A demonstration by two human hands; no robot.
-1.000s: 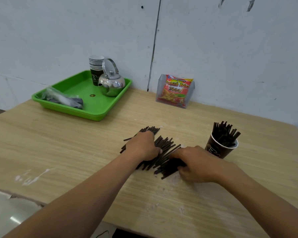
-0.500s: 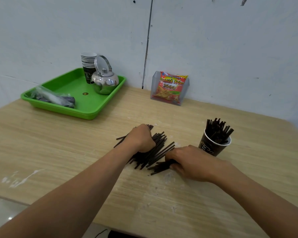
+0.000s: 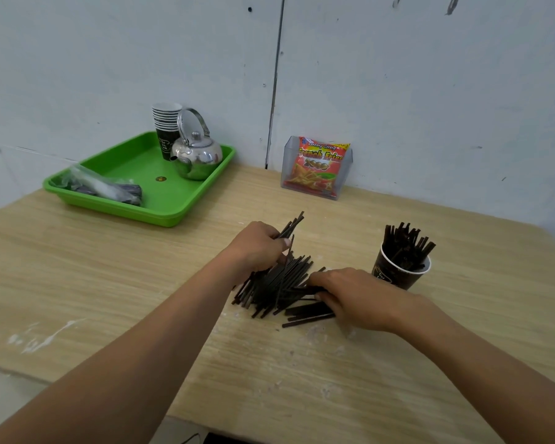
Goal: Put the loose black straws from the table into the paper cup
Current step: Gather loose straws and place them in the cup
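Step in hand: gathering. The loose black straws (image 3: 277, 283) lie heaped at table (image 3: 109, 283) centre. The left hand (image 3: 257, 248) is closed around a small bunch at the pile's 11 o'clock edge, tips fanning past the knuckles. The right hand (image 3: 350, 296) presses curled fingers onto the pile's 4 o'clock side; whether it grips any cannot be told. The paper cup (image 3: 398, 274), partly filled, stands at 3 o'clock, just beside the right hand. Next move, by judgement: squaring the bunch upright and lowering it into the cup without tipping it.
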